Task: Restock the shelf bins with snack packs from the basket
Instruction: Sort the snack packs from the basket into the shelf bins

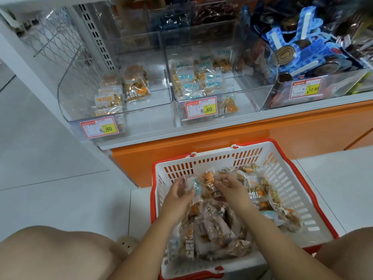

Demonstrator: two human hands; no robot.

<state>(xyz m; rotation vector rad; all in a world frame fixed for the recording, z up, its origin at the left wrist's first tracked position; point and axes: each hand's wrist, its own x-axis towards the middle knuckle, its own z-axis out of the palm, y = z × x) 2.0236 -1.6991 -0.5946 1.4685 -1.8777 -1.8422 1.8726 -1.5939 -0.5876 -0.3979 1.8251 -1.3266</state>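
1. At the foot of the shelf, a white basket (286,178) with a red rim stands on the tiled floor (60,199). Its far edge is close to the orange base (282,134) of the shelf.
2. Snack packs (218,235) are heaped in the basket from the near edge to the far right corner. The wall at the far left corner shows bare.
3. The left hand (179,191) is inside the basket near the far left corner. Its fingers are half curled and it holds a teal-label pack (196,187) on its thumb side.
4. The right hand (232,187) is just beside it, toward the middle of the far edge, with fingers curled down onto the heap. Whether it pinches a pack cannot be told.
5. The hands are near each other but apart, with the teal-label pack between them.
6. The left bin (66,87), of clear plastic, sits at the left end of the shelf. It holds a few orange-label packs (119,93), lying toward its front left corner.
7. The middle bin (244,110) stands against the left bin. More packs (201,77) are piled along its left wall and front edge.
8. The right bin (343,85) is heaped with blue packs (302,51).
9. Each bin carries one of the price tags (99,127) on its front edge: 8.80, 8.80 and 12.80 from left to right.
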